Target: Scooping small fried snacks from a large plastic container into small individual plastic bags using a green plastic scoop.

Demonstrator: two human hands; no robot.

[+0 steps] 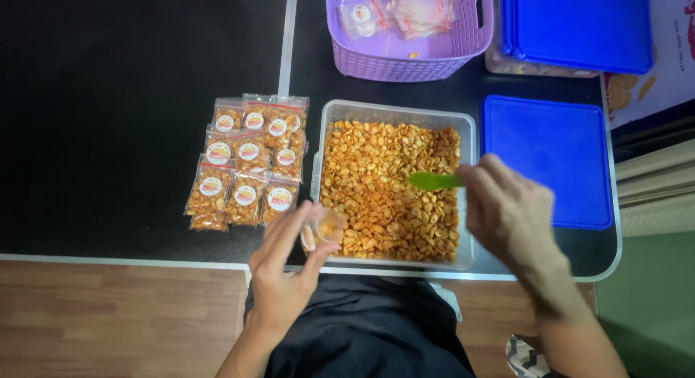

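Item: snack packing, seen from beside the worker.

Left hand [286, 266]: fingers curled round a small clear bag [323, 230], pinching it by the mouth. The bag hangs at the near left corner of the tub [468, 143], partly over its rim, with a few snacks already inside it.

Right hand [507, 211]: fingers closed on the handle of a green scoop [432, 180]. The scoop blade hovers over the right part of the tub, above the heap; I cannot tell whether it carries a load.

Tub: clear, rectangular, open, filled with golden fried snacks [376, 190].

Filled bags [250, 161]: a dozen or so, each with a round label, laid overlapping in rows just left of the tub.

Basket [405, 60]: lilac, behind the tub, holding empty bags.

Blue lid [546, 157]: flat, just right of the tub. A second blue-lidded box [579, 23] stands behind it.

Table [108, 132]: black, with a pale edge.

Handling note, as judgement: the bag mouth looks narrow beside the scoop, so it should be held wide and kept over the tub, letting spills drop back into the heap. A level scoop, tipped slowly at the mouth, would suit best. The thin film may fold shut if the pinch slackens.
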